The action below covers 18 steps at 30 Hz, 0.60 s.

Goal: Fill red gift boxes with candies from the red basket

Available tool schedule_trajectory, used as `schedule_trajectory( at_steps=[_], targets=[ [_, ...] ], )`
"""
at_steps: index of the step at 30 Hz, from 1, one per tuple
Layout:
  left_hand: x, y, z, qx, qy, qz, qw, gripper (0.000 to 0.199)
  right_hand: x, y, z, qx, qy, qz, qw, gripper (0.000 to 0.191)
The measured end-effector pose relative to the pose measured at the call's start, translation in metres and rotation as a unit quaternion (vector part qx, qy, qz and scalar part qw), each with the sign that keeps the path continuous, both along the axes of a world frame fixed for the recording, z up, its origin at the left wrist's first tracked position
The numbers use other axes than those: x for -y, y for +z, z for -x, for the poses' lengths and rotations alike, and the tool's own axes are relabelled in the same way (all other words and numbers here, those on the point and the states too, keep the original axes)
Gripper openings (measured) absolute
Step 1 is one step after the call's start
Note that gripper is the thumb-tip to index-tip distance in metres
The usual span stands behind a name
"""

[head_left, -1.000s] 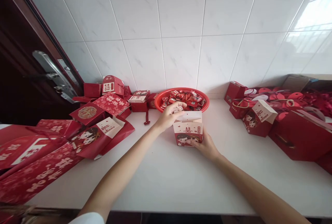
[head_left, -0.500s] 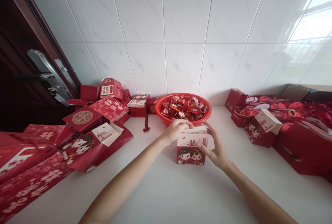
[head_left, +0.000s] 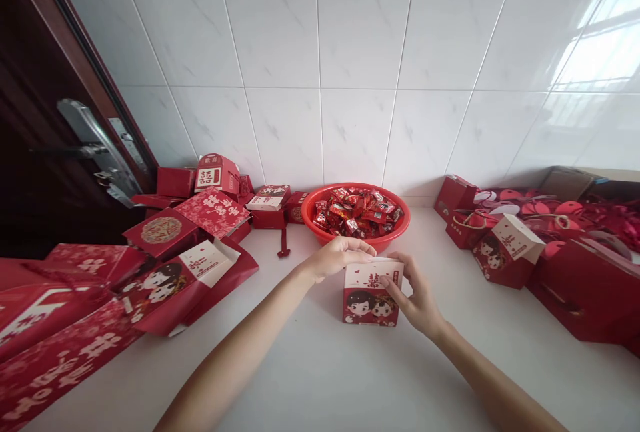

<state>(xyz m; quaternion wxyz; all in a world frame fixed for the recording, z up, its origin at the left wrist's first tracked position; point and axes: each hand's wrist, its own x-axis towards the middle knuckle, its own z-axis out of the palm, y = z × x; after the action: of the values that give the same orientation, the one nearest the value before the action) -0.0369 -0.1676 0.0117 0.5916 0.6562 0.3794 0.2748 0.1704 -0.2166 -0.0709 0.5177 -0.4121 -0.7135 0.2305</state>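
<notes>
A small red and white gift box point(head_left: 371, 302) printed with two cartoon faces stands upright on the white tabletop point(head_left: 310, 379). My left hand point(head_left: 345, 256) is at its top left edge, fingers bent together over the top flap. My right hand point(head_left: 414, 293) grips the upper right side, thumb on the white front panel and fingers behind. The back of the box is hidden from me. Just beyond it sits a red plastic basket point(head_left: 320, 235) filled with wrapped candies point(head_left: 357, 209).
Red gift boxes point(head_left: 213, 213) lie heaped on the left, near a dark door point(head_left: 30, 132). At right are more boxes point(head_left: 505, 249), a large red bag point(head_left: 583, 285) and red ribbons point(head_left: 615, 219). A red tassel-like strip point(head_left: 284, 244) lies left of the basket. Tiled wall point(head_left: 357, 119) behind.
The top of the box has come down to nearly flat under my left hand. My right fingers, raised before, now close around the right side. The view has tilted slightly.
</notes>
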Motion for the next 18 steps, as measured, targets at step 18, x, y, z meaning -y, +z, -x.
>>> schedule_trajectory(
  at_steps=[18],
  targets=[
    [-0.020,0.025,0.018,-0.063,-0.003,-0.207,0.976,0.019,-0.070,0.069,-0.014,-0.056,-0.083,-0.055,0.993,0.029]
  ],
)
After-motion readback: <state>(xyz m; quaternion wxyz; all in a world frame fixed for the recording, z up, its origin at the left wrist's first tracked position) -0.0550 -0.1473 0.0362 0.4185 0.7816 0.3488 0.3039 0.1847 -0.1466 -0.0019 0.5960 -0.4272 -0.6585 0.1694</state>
